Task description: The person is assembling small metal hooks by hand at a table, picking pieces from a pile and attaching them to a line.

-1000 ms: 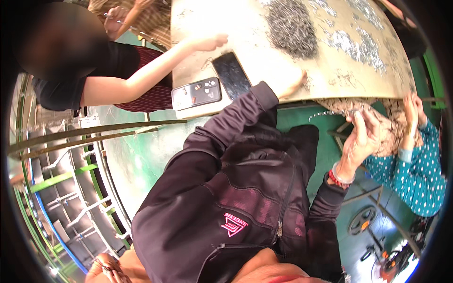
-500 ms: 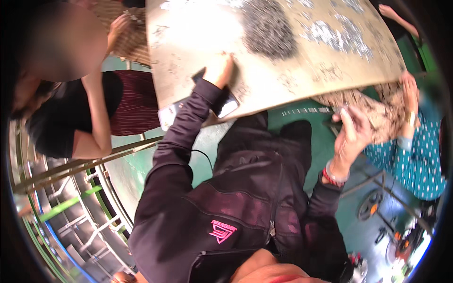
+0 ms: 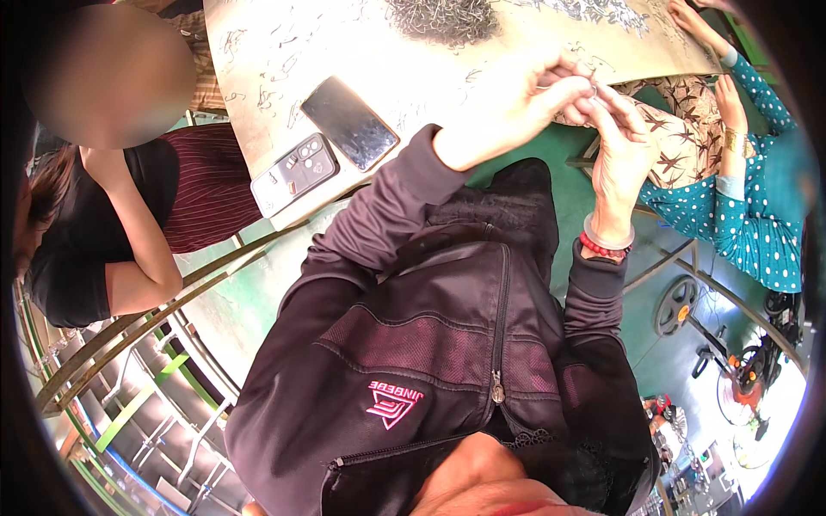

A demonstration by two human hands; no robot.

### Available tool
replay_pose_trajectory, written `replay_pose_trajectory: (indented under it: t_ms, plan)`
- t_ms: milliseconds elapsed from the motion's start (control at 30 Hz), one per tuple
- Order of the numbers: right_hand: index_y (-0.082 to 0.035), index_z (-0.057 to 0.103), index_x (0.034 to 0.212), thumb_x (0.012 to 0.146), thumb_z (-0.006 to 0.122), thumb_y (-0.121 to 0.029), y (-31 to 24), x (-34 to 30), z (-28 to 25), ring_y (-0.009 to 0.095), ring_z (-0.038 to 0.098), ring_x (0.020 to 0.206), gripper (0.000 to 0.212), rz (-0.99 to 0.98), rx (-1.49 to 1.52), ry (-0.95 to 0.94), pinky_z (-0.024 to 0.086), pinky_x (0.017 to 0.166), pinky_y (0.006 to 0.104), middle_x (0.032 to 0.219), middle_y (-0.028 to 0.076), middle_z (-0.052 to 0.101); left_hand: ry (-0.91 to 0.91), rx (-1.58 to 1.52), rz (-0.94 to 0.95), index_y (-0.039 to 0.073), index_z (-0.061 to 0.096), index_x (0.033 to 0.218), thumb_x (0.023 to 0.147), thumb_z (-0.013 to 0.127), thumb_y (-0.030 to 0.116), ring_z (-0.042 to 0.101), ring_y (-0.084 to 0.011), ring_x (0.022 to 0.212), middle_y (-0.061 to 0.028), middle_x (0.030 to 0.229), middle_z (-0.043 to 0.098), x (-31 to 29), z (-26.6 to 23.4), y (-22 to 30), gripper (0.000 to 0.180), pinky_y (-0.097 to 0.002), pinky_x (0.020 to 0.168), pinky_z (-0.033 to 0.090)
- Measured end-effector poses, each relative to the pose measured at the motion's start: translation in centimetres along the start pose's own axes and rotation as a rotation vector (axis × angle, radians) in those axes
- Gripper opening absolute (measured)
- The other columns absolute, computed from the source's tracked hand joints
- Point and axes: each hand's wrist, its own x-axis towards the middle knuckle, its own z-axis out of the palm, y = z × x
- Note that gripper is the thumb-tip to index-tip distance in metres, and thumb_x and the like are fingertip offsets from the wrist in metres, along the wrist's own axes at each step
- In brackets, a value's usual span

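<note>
My left hand (image 3: 520, 107) and my right hand (image 3: 621, 155) meet fingertip to fingertip over the table's near edge, on the right. Both are closed in a pinch. Between them shows a small, thin metal piece (image 3: 594, 89); its exact shape is too small to make out. On the table (image 3: 284, 52), beyond my hands, lies a dark heap of small bent wire pieces (image 3: 443, 19). A spread of shiny silver pieces (image 3: 594, 12) lies farther to the right. Loose wire bits are scattered across the tabletop.
Two phones lie at the near left corner: one dark and glossy (image 3: 350, 123), one with its camera side up (image 3: 295, 175). A person in black (image 3: 129, 228) sits at the left. Another in dotted teal (image 3: 731, 206) sits at the right, one hand on the table.
My left hand has lifted off the tabletop and moved right to meet my right hand. My right hand has risen slightly. The view has shifted, and both phones now show fully.
</note>
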Motion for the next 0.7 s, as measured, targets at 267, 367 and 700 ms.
replay_pose_trajectory:
  t_ms: [267,367,700]
  plan:
    - [0.008,0.06,0.101,0.078,0.06,0.008,-1.1,-0.7,0.3,0.015,0.061,0.074,0.023,-0.075,-0.091,-0.029,0.054,0.067,0.0272,0.09,0.012,0.063,0.203,0.553,0.19,0.0,0.055,0.092,0.085,0.054,0.003,0.057,-0.0173,0.063,-0.0098,0.073,0.058,-0.2,2.1,-0.6,0.008,-0.0293,0.058,0.045]
    - [0.006,0.061,0.101,0.078,0.06,0.009,-1.9,-1.1,0.6,0.013,0.061,0.075,0.022,-0.043,-0.07,-0.054,0.052,0.067,0.0246,0.088,0.01,0.062,0.245,0.646,0.347,0.001,0.055,0.094,0.082,0.056,-0.002,0.057,-0.0244,0.068,-0.0114,0.079,0.058,-0.2,2.2,-1.0,0.012,-0.0303,0.061,0.046]
    - [0.005,0.063,0.099,0.086,0.056,-0.002,1.0,8.9,-1.2,0.011,0.059,0.067,0.017,-0.026,-0.392,-0.025,0.048,0.062,0.0217,0.082,0.008,0.064,0.213,0.538,0.204,-0.001,0.056,0.089,0.082,0.057,-0.004,0.063,-0.0185,0.08,-0.0091,0.084,0.063,-1.1,1.2,-0.5,0.008,-0.0276,0.071,0.049]
